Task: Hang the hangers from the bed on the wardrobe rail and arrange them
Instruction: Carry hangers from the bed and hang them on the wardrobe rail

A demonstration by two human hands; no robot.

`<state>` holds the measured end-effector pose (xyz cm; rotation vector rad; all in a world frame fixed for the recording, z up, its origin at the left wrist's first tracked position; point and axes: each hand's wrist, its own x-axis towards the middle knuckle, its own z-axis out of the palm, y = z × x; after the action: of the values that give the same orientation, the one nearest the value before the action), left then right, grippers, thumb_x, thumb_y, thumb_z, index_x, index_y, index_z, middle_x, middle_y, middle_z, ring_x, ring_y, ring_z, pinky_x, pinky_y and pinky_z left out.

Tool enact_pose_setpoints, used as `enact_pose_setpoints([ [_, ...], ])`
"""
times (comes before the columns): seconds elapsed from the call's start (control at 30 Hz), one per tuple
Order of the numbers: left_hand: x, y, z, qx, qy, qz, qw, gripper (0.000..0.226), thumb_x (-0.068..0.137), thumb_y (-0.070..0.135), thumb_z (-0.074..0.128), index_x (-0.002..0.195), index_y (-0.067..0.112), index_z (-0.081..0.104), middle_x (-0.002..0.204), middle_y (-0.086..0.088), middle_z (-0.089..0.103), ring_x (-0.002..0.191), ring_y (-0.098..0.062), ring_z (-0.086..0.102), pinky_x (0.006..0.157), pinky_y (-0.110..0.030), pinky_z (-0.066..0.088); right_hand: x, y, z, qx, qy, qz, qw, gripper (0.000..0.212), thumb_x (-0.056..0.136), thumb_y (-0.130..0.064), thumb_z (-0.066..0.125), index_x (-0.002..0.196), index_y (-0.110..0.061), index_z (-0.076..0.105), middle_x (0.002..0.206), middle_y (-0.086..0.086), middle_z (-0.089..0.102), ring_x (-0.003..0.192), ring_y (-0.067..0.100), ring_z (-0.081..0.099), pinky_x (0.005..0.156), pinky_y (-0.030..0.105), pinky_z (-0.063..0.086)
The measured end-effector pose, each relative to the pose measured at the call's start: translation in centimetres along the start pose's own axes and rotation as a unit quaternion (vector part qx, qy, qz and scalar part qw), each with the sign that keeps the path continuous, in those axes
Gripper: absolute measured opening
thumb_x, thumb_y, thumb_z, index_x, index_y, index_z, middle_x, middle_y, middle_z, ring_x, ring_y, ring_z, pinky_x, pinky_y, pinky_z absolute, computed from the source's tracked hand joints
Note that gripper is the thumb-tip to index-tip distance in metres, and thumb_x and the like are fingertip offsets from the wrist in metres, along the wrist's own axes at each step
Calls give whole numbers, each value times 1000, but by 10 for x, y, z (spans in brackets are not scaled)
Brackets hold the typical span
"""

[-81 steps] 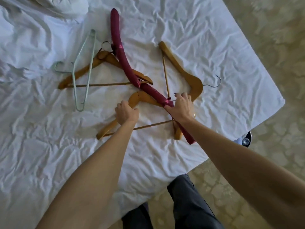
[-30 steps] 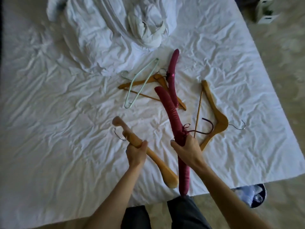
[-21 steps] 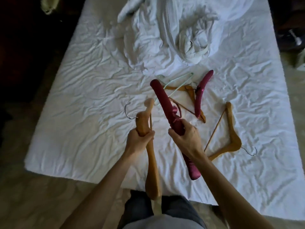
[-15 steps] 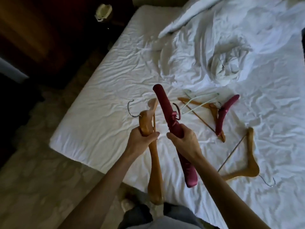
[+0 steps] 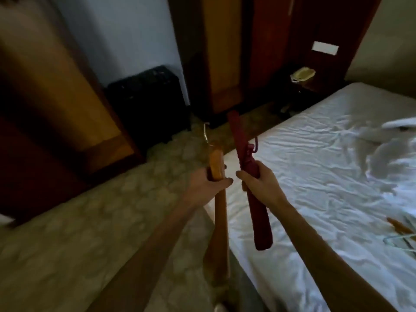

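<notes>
My left hand grips a wooden hanger at its middle, seen edge-on, its metal hook pointing away from me. My right hand grips a dark red padded hanger at its middle, held upright beside the wooden one. Both hangers are in the air over the bed's left edge. At the right edge of the view, another wooden hanger and a pale green wire hanger lie on the white bed. No rail is in view.
Wooden wardrobe panels stand at the left, and a brown door stands ahead. A black suitcase stands against the wall. A telephone sits on a dark bedside table. Patterned carpet lies between the bed and the wardrobe.
I lifted a wooden and a red padded hanger off the bed. My view has swung left, from the bed toward the wardrobe and wall. Both hands keep their grips.
</notes>
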<state>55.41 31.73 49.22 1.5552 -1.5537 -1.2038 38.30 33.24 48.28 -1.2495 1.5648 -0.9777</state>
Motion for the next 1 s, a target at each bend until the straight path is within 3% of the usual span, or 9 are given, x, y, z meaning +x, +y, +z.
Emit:
enact_pose_setpoints([
  [0.13, -17, -43, -104, -10, 103, -7, 995, 22, 84, 22, 79, 100, 12, 68, 77, 7, 65, 67, -5, 64, 51, -10, 47, 15, -43, 96, -13, -82, -30, 996, 23, 84, -33, 71, 99, -16, 64, 76, 5, 72, 65, 12, 68, 64, 29, 51],
  [0.27, -29, -94, -179, -48, 181, -44, 981, 23, 83, 17, 79, 100, 7, 67, 75, 1, 65, 58, 2, 62, 53, -11, 48, 26, -64, 182, -46, -152, -45, 986, 42, 67, -52, 68, 96, -22, 66, 81, 1, 71, 76, 20, 68, 73, 38, 56],
  [0.37, -29, -128, -230, -75, 226, -81, 968, 16, 84, 13, 78, 88, 10, 63, 68, 2, 60, 51, 1, 58, 49, -13, 48, 40, -78, 243, -67, -192, -49, 978, 25, 78, -41, 71, 91, -20, 67, 75, 1, 69, 68, 19, 66, 74, 44, 56],
  [0.5, -9, -176, -298, -70, 273, -117, 952, 25, 81, 19, 80, 92, 2, 66, 71, -5, 63, 61, -14, 61, 58, -29, 55, 74, -100, 327, -78, -234, -61, 967, 18, 84, -33, 71, 86, -16, 68, 64, 1, 68, 61, 20, 66, 68, 40, 55],
  [0.6, 23, -210, -359, -61, 283, -138, 947, 32, 78, 25, 81, 92, 1, 66, 70, -5, 63, 62, -17, 60, 60, -31, 52, 116, -118, 397, -67, -255, -58, 963, 19, 84, -34, 72, 89, -16, 68, 65, 0, 67, 59, 17, 65, 65, 38, 54],
  [0.7, 65, -233, -429, -49, 307, -142, 940, 39, 75, 27, 81, 91, -5, 65, 77, -19, 70, 63, -19, 62, 60, -36, 51, 166, -144, 471, -53, -263, -66, 961, 22, 81, -39, 72, 88, -19, 68, 64, -2, 68, 59, 17, 67, 65, 37, 54],
  [0.77, 88, -242, -478, -44, 327, -148, 933, 35, 77, 28, 81, 92, -1, 68, 81, -16, 74, 66, -21, 69, 64, -41, 56, 194, -168, 515, -54, -265, -63, 961, 24, 80, -41, 72, 88, -20, 68, 66, 0, 70, 61, 18, 68, 65, 36, 55],
  [0.9, 129, -253, -570, -33, 336, -132, 932, 28, 80, 26, 81, 90, 3, 70, 83, -14, 75, 69, -19, 71, 63, -33, 55, 242, -219, 597, -40, -275, -74, 958, 17, 86, -33, 72, 93, -18, 67, 65, -4, 68, 56, 9, 65, 54, 22, 45],
  [1.0, 156, -266, -632, -47, 359, -114, 925, 22, 81, 22, 82, 91, 7, 71, 83, -12, 75, 69, -13, 70, 63, -27, 56, 269, -251, 655, -42, -291, -88, 952, 18, 85, -34, 72, 94, -19, 66, 73, -1, 69, 66, 15, 68, 62, 26, 47],
])
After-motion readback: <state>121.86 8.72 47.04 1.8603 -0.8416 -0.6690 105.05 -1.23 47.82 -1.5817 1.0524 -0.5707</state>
